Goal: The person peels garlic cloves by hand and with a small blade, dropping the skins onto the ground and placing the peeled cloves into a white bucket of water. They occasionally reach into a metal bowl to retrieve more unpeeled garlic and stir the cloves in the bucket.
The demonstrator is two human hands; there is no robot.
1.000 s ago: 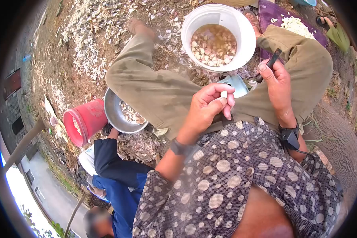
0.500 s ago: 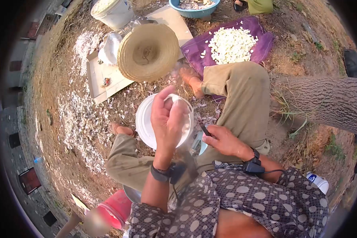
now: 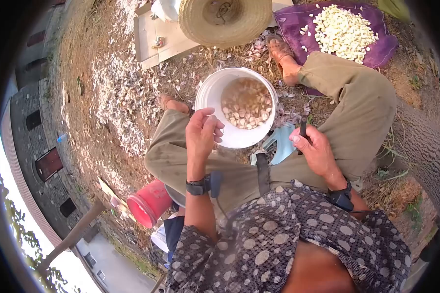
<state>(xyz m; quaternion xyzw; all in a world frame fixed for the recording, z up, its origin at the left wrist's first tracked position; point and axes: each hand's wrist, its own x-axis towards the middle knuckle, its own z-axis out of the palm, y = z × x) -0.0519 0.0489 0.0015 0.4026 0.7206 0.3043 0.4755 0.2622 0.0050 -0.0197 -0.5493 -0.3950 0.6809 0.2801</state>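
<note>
**Grip on a slim black-handled tool (image 3: 303, 128) beside a round white plastic bucket (image 3: 206, 93)**

Wraps the right hand (image 3: 317, 152) around that tool, fingers pressed shut on the lower handle, the dark upper end poking up past the thumb. Cannot tell whether a blade shows. Rests that fist against the right thigh of the khaki trousers (image 3: 362, 112).

Holds the left hand (image 3: 203, 133) raised at the near rim of the bucket, fingers loosely bent and the thumb lifted apart from them, spread rather than pinched. Wears a black wrist strap (image 3: 199, 186) just below it.

Sets the bucket on the dirt between the two bent legs, filled partway with murky water and pale garlic cloves (image 3: 247, 103). Tucks a light blue plastic object (image 3: 281, 145) just beside the bucket, under the right hand and partly hidden.

Spreads, farther out past the right knee, a purple cloth (image 3: 298, 22) bearing a heap of peeled white cloves (image 3: 343, 30). Lays a woven straw hat (image 3: 225, 17) over a flat sheet of cardboard (image 3: 156, 36) beyond the bucket. Scatters papery garlic skins (image 3: 116, 97) across the ground to the left. Tips a red plastic pail (image 3: 149, 202) on its side near the left thigh.
</note>
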